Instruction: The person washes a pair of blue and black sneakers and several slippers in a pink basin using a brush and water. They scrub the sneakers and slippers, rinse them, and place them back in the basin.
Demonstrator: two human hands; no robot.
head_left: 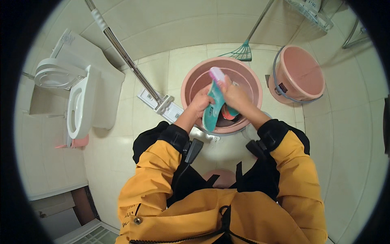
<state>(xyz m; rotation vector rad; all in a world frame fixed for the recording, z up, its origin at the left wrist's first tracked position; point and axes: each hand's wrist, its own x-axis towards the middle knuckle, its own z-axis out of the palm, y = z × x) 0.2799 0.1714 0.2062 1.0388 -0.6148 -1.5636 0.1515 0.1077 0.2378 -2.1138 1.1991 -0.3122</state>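
Over a pink round basin [189, 81] in front of me, my left hand [200, 103] is closed on a teal, insole-shaped piece [210, 116]. The piece is tilted, its lower end near the basin's front rim. My right hand [237, 97] grips a white-and-pink scrubbing brush [217, 73] against the upper part of the teal piece. Below my hands, an orange-red and teal item [228, 114] lies in the basin, partly hidden by the right hand. Darker contents at the bottom are hard to make out.
A pink bucket [298, 77] with a grey handle stands at the right. A flat mop [132, 65] leans at the left, near a white toilet [83, 101]. A green rake-like tool [243, 51] rests behind the basin. A rack [313, 16] hangs on the wall.
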